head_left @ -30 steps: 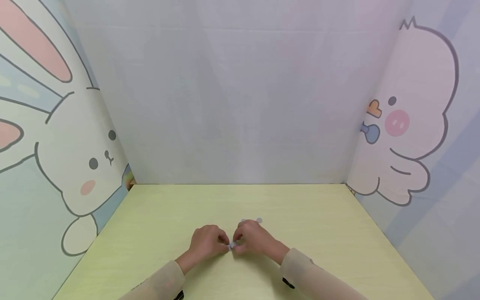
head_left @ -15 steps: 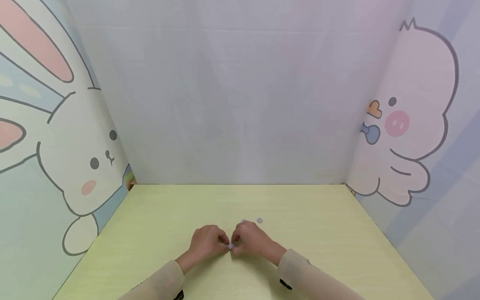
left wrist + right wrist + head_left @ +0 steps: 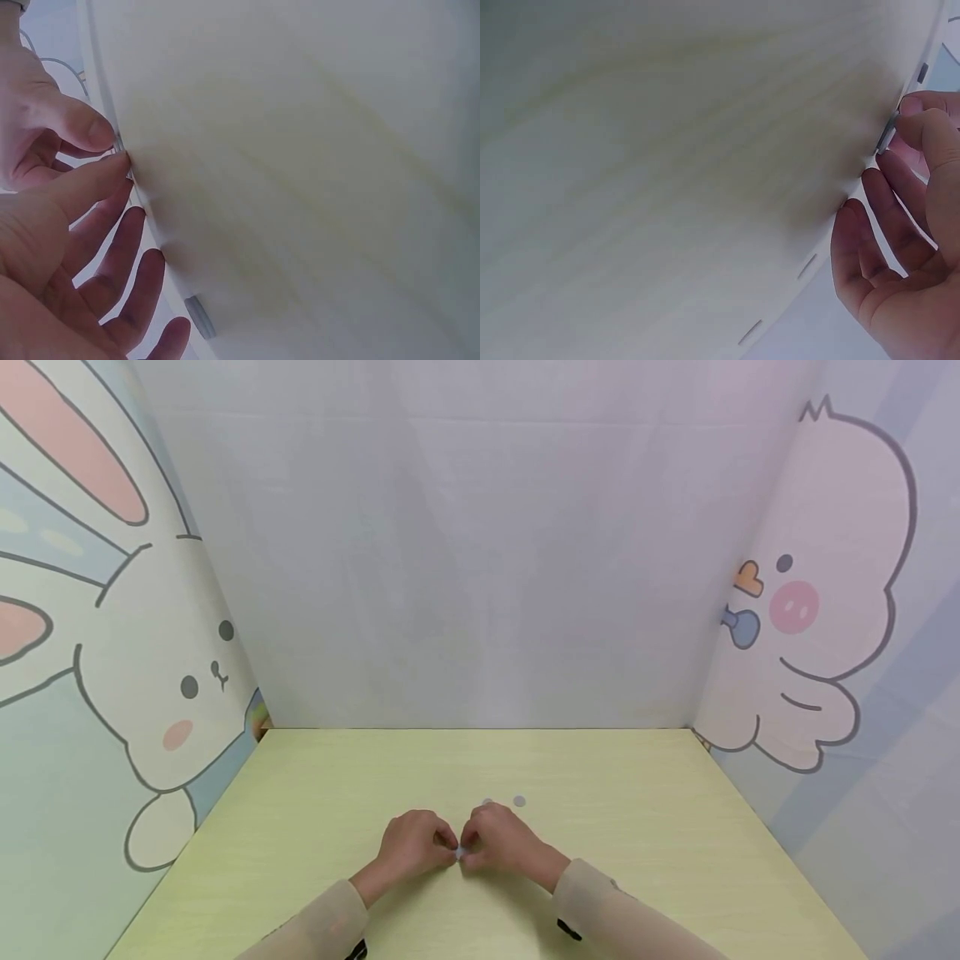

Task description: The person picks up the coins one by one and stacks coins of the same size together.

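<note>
My left hand [image 3: 415,843] and right hand [image 3: 501,839] meet low over the middle of the table, fingertip to fingertip. Between them is a small silver-grey coin [image 3: 886,135], pinched at its edges by thumb and forefinger of each hand. Mostly the fingertips cover it; a pale sliver shows in the head view. The other fingers of the right hand [image 3: 900,262] are bent loosely, their tips at the tabletop. In the left wrist view, a short grey stack of coins [image 3: 200,316] stands near the left hand's little finger; from the head it is hidden.
Two flat grey coins lie beyond the right hand: one [image 3: 520,801] fully visible, the other [image 3: 487,801] partly behind the knuckles. The pale yellow table [image 3: 337,768] is bounded by a plain curtain [image 3: 480,568] behind and cartoon-printed cloth at both sides.
The right hand has shifted slightly left, closing the gap to the left hand, and less of the coin shows between the fingertips. The left hand is nearly still.
</note>
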Available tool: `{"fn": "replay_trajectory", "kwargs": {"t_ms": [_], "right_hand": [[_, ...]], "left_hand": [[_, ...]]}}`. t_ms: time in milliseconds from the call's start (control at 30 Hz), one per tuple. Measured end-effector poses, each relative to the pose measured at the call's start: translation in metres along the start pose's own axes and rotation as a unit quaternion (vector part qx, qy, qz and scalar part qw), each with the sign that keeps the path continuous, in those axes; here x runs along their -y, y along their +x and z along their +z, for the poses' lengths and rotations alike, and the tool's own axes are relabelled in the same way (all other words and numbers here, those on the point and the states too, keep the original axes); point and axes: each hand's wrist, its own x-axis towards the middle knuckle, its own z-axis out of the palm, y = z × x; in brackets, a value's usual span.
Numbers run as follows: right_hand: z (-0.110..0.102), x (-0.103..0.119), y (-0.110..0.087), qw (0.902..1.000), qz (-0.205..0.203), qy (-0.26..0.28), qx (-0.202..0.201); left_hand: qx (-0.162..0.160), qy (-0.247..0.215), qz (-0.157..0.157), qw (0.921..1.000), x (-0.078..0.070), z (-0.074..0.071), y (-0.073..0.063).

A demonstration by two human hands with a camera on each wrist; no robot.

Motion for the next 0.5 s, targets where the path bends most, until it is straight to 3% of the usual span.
{"fn": "replay_trajectory", "kwargs": {"t_ms": [267, 500], "right_hand": [[0.0019, -0.0018, -0.0023, 0.9998, -0.009, 0.011, -0.012], [-0.0005, -0.0046, -0.0081, 0.9983, 0.014, 0.054, -0.013]], "left_hand": [[0.003, 0.0, 0.003, 1.0, -0.0005, -0.0018, -0.0005], [0.001, -0.003, 0.002, 1.0, -0.0005, -0.0018, -0.0003]]}}
